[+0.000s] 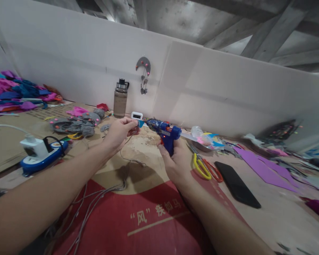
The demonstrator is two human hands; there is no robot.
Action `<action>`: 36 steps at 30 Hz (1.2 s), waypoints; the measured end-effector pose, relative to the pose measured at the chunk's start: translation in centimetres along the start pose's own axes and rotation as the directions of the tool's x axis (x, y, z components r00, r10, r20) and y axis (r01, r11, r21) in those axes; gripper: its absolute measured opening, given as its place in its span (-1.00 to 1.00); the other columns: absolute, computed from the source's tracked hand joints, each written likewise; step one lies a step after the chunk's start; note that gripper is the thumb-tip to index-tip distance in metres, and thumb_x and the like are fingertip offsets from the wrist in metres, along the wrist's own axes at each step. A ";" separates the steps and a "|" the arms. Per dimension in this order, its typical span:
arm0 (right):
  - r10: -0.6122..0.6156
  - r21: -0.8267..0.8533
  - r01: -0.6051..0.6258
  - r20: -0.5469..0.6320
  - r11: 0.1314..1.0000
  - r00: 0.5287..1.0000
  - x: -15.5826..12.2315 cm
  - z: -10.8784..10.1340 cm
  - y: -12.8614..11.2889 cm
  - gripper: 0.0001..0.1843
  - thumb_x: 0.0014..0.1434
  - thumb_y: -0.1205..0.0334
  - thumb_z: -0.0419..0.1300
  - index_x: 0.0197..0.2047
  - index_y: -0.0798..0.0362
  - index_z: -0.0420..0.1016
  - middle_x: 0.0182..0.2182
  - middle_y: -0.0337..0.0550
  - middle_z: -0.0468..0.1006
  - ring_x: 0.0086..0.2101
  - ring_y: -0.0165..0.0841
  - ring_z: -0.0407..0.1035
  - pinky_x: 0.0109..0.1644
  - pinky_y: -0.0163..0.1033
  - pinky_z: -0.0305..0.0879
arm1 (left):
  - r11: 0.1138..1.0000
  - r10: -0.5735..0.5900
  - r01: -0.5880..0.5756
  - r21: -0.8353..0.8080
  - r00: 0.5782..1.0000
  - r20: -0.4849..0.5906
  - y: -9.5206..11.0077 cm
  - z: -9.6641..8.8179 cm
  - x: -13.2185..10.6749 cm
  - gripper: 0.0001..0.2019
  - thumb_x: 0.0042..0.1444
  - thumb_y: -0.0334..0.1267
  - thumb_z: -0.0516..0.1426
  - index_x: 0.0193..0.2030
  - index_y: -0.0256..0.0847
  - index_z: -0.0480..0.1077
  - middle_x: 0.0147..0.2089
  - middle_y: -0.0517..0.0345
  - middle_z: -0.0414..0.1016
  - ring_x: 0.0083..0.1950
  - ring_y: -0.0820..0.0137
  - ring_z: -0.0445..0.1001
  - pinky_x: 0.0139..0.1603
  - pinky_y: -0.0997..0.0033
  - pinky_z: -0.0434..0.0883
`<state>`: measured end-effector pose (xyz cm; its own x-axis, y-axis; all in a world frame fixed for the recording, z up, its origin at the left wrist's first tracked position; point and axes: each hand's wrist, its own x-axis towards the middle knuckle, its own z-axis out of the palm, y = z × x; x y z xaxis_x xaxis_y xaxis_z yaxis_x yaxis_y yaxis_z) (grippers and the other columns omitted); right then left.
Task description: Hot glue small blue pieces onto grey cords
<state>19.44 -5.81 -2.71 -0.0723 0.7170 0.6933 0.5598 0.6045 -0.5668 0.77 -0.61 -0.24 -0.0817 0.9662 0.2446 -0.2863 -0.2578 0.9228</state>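
Observation:
My right hand (177,161) is wrapped round the handle of a blue glue gun (167,131), whose nozzle points left. A clear glue stick (187,136) juts from its back end. In front of the nozzle, my left hand (122,132) pinches a small blue piece (140,123), probably felt or paper. A thin grey cord (126,157) hangs below the left fingers and runs down over the red and tan board (154,216). The nozzle tip is close to the blue piece; I cannot tell if they touch.
Yellow and red-handled scissors (202,168) and a black phone (236,184) lie right of my hand. A water bottle (120,99) stands at the back wall. To the left are a blue power strip (42,157), grey yarn pieces (74,124) and coloured scraps (21,92). Purple sheets (260,168) lie right.

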 end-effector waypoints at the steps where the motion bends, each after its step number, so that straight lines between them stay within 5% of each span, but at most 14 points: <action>1: 0.002 0.007 -0.002 0.015 1.000 1.000 0.0 0.0 0.0 -0.73 0.17 0.11 0.05 -0.10 0.03 0.33 -0.29 -0.10 0.49 -0.30 -0.27 0.37 -0.18 -0.15 0.28 | 1.000 -0.002 0.002 -0.003 1.000 0.004 0.0 0.0 0.0 -0.85 -0.11 -0.30 0.24 -0.44 -0.33 0.39 -0.47 0.12 0.45 -0.45 0.48 0.45 -0.29 0.41 0.40; 23: 0.025 -0.011 -0.025 0.000 1.000 1.000 0.2 -0.1 0.0 -0.70 0.16 0.12 0.06 -0.07 0.05 0.34 -0.24 -0.06 0.49 -0.26 -0.24 0.37 -0.17 -0.14 0.29 | 1.000 0.022 -0.023 0.014 1.000 0.021 0.1 0.2 -0.2 -0.82 -0.13 -0.27 0.25 -0.43 -0.33 0.39 -0.48 0.12 0.46 -0.44 0.47 0.45 -0.29 0.40 0.40; 29: 0.271 0.166 -0.281 0.081 0.945 0.959 1.3 0.4 2.9 -0.68 0.14 0.08 0.03 -0.08 0.07 0.29 -0.46 -0.21 0.47 -0.52 -0.38 0.32 -0.42 -0.26 0.27 | 0.998 0.028 -0.028 0.057 1.000 0.000 0.1 0.1 -0.1 -0.85 -0.10 -0.26 0.23 -0.45 -0.31 0.39 -0.49 0.11 0.45 -0.49 0.50 0.40 -0.43 0.48 0.31; 32: 0.348 -0.006 -0.352 0.169 0.936 0.922 1.8 0.8 6.2 -0.71 0.08 0.06 0.08 -0.22 0.10 0.35 -0.45 -0.17 0.47 -0.48 -0.37 0.34 -0.40 -0.26 0.26 | 0.985 0.083 -0.083 0.154 0.997 0.006 -0.1 0.2 -0.2 -0.86 -0.10 -0.24 0.23 -0.47 -0.27 0.40 -0.54 0.14 0.42 -0.55 0.54 0.28 -0.53 0.50 0.18; 36: 0.288 -0.379 -0.219 0.137 0.899 0.948 1.9 0.3 9.0 -0.75 0.00 0.07 0.17 -0.50 0.09 0.34 -0.48 -0.05 0.44 -0.40 -0.29 0.33 -0.31 -0.19 0.25 | 0.871 0.278 -0.262 0.415 0.960 0.021 0.2 0.5 -0.8 -0.90 -0.09 -0.24 0.22 -0.46 -0.22 0.45 -0.48 0.15 0.44 -0.44 0.45 0.33 -0.39 0.45 0.24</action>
<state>24.07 1.13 -6.62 -0.0203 0.9014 0.4325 0.8318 0.2552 -0.4928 1.25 -1.45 -0.16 -0.1378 0.8560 0.4982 0.1679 -0.4755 0.8635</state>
